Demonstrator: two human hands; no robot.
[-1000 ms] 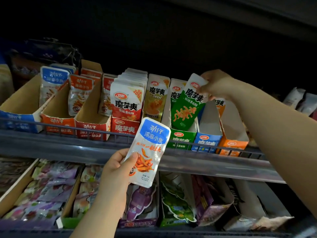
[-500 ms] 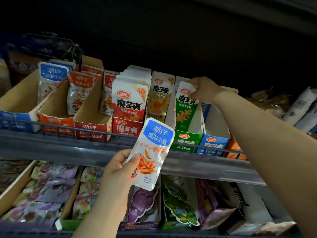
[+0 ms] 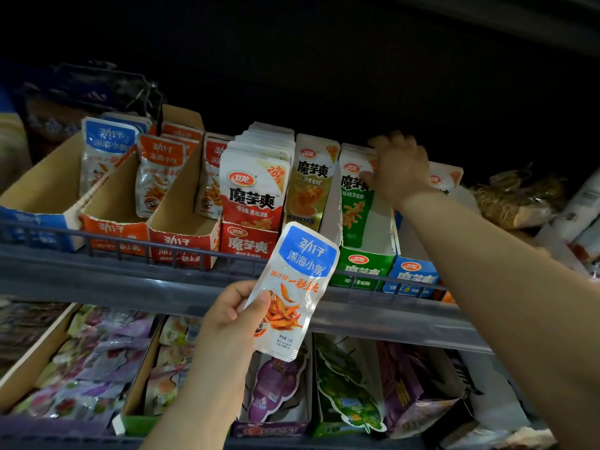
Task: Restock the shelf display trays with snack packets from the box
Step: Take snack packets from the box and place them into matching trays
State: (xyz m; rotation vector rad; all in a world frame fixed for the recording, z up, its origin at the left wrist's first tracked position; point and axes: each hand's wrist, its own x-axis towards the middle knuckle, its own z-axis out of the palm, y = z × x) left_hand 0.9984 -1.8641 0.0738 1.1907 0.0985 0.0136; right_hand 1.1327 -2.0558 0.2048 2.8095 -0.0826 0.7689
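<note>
My left hand (image 3: 230, 316) holds a white packet with a blue top (image 3: 300, 280) upright in front of the shelf rail, thumb on its lower left. Up on the shelf, my right hand (image 3: 397, 167) grips the upper right of a green packet (image 3: 352, 216), thumb in front and fingers behind. That packet stands upright inside the green display tray (image 3: 360, 267). At the far left a blue cardboard tray (image 3: 35, 228) holds matching blue-topped packets (image 3: 105, 147).
Orange-red trays (image 3: 113, 232), a full red tray (image 3: 248, 245) and a yellow packet (image 3: 310, 186) fill the shelf between. A blue tray (image 3: 410, 274) sits right of the green one. A wire rail (image 3: 130, 246) fronts the shelf. Purple and green packets lie on the lower shelf (image 3: 389, 323).
My right hand has brought the green packet down from a tilt and stood it upright, deeper in the green tray. My left hand has kept the blue-topped packet in about the same place.
</note>
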